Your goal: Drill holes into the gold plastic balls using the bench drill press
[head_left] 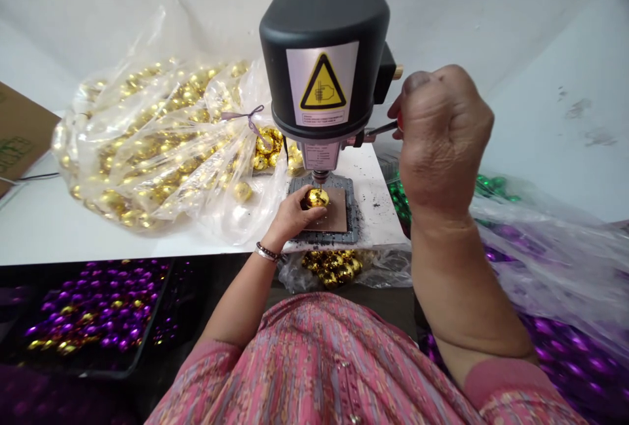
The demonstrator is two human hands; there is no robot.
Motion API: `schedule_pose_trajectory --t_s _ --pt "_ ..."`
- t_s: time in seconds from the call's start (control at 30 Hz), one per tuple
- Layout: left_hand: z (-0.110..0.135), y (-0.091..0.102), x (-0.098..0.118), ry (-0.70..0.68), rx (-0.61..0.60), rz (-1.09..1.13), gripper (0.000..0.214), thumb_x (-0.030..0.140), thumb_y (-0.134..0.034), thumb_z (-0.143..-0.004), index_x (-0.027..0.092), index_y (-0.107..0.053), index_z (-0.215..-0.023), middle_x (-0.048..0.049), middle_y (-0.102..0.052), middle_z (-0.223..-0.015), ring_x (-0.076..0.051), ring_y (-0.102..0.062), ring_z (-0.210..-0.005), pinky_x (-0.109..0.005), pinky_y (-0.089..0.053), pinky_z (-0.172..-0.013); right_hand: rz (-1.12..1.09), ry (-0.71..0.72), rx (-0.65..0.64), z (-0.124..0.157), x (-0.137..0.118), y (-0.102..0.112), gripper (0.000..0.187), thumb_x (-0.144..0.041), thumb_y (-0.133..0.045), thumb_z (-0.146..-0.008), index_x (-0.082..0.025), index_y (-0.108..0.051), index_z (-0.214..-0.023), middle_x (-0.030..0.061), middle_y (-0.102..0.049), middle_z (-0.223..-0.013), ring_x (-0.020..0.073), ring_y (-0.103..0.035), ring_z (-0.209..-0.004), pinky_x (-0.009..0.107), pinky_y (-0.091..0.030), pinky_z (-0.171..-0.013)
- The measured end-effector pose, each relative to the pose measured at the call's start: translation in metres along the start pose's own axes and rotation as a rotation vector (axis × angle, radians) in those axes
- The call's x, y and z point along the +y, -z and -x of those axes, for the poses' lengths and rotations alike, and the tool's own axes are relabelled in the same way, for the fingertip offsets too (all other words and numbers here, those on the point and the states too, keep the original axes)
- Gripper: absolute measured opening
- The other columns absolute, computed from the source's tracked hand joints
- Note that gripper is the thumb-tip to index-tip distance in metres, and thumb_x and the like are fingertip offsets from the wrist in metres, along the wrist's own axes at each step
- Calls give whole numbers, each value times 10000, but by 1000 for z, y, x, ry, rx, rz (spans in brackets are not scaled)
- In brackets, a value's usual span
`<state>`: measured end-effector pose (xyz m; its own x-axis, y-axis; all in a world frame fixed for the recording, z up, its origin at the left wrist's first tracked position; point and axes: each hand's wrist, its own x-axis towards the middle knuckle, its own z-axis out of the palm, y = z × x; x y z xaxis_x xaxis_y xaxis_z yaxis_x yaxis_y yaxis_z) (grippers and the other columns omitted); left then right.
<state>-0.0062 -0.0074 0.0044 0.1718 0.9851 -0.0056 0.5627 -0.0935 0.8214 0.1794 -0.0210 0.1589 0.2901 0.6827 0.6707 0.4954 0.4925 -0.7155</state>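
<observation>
My left hand [297, 213] grips a shiny gold ball [317, 198] between thumb and fingers. The ball rests on a brown board [327, 221] on the grey base [352, 215] of a drill press [324, 32]. Directly above the ball is the drill chuck [320, 176], its thin bit reaching the ball's top; whether it has entered cannot be made out. On the right, my right hand [439, 137] is closed around the drill press's feed lever [383, 129], with a bit of red knob showing by the fingers.
A clear plastic bag [162, 150] of gold balls lies on the white table [59, 241]. Below its front edge hangs a bag of gold balls [334, 268]. A black tray [162, 320] holds purple and gold balls at left. Purple balls [565, 353] and green balls [494, 186] lie at right.
</observation>
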Motion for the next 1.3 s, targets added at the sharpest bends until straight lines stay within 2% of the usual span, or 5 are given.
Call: schedule_pose_trajectory --t_s 0.2,0.4,0.63,1.07,1.3 --pt "-3 -5 -2 -114 -14 -94 569 260 -760 -732 149 -644 -1278 -91 -719 -1200 -254 -648 -1103 -377 -474 -1010 -77 9 -1 6 0 3 365 -478 -486 -930 -237 -434 -662 -40 -458 -596 107 -441 -584 289 -382 -605" --pt "-2 -3 0 -81 -50 -103 510 293 -752 -740 180 -668 -1231 -42 -747 -1071 -231 -657 -997 -333 -501 -913 9 28 -86 29 6 16 188 -289 -544 -859 -214 -487 -696 -78 -460 -570 60 -378 -544 233 -337 -553" --pt "1 -2 4 -78 -48 -122 421 276 -734 -746 191 -682 -1155 -30 -744 -1010 -214 -643 -919 -325 -494 -864 73 120 -202 59 19 19 174 -179 -477 -853 -207 -602 -735 -33 -580 -661 83 -485 -594 257 -405 -607" --pt "5 -6 -3 -72 15 -54 474 331 -781 -726 213 -692 -1177 -27 -733 -920 -221 -634 -880 -327 -496 -841 75 266 3 78 49 2 116 -220 -543 -871 -225 -624 -788 -21 -647 -696 109 -596 -656 256 -470 -647" --pt "5 -6 -4 -87 26 -38 458 341 -787 -722 207 -696 -1151 -32 -735 -933 -222 -640 -883 -334 -496 -850 -49 196 70 90 68 -11 133 -259 -506 -886 -232 -635 -866 -5 -689 -771 143 -675 -752 317 -542 -735"
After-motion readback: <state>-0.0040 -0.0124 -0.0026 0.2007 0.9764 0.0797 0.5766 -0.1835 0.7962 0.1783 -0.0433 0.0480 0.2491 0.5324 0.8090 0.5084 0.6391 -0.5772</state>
